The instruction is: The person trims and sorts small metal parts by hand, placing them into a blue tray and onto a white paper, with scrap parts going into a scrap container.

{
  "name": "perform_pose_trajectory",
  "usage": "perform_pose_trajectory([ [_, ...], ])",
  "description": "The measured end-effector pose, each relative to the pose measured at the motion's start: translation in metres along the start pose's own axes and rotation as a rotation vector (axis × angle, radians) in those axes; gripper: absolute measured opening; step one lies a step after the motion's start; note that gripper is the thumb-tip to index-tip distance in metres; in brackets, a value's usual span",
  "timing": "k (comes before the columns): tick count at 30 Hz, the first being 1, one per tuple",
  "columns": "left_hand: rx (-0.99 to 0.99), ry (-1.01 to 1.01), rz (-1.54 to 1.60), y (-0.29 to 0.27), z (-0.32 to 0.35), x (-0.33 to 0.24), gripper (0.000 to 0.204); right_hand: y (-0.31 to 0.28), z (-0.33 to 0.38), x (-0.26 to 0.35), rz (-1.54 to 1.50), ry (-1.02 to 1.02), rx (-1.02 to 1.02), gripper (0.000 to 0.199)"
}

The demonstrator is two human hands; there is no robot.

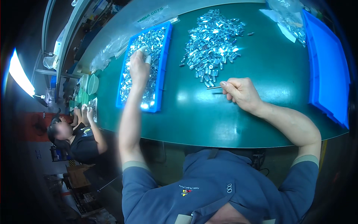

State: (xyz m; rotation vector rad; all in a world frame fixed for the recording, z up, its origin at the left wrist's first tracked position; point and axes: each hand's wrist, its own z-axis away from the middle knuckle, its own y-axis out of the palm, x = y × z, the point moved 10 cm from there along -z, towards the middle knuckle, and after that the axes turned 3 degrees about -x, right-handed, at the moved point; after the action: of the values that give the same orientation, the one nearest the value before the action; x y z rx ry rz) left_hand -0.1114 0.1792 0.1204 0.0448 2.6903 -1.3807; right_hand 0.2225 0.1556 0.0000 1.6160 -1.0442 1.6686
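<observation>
So the right hand (241, 93) is pinched shut on a thin pin (214, 87), a skinny metal rod held between thumb and fingertips. Its long axis lies almost flat, free end pointing left, toward the middle of the table (223, 119). The pile (212, 41) of small shiny metal sleeves sits just beyond that tip, toward the far edge, and its nearest stragglers are close to the pin's end. That makes the right hand clearly the nearer one to the pile

The left hand (139, 67) reaches out over the blue tray (163, 71) near the left end of the table, fingers curled down into the same kind of glinting parts. It has white finger cots on; can't tell if it's actually gripping a piece or just resting on them

Table top is a glossy dark green that throws back the lamp glare. A second blue tray (328, 71) sits at the right edge, and a clear bag (287, 18) of parts lies in the far right corner. Another person (80, 138) works further along on the left
</observation>
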Motion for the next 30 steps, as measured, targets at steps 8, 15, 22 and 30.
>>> perform_pose_trajectory([
  [8, 0.276, 0.264, 0.148, 0.054, 0.046, -0.102, 0.025, -0.003, 0.000, 0.000, 0.011, 0.002, -0.005, 0.043],
  [15, 0.387, 0.146, 0.231, 0.057, 0.063, -0.101, 0.019, -0.001, 0.000, 0.001, 0.005, 0.016, 0.008, 0.041],
  [22, 0.558, -0.481, 1.070, 0.069, 0.107, -0.116, 0.019, -0.001, 0.002, 0.003, 0.011, -0.004, 0.004, 0.038],
  [30, 0.563, -0.736, 1.324, 0.086, 0.138, -0.124, 0.021, -0.010, 0.001, 0.009, -0.016, -0.071, -0.113, 0.041],
])
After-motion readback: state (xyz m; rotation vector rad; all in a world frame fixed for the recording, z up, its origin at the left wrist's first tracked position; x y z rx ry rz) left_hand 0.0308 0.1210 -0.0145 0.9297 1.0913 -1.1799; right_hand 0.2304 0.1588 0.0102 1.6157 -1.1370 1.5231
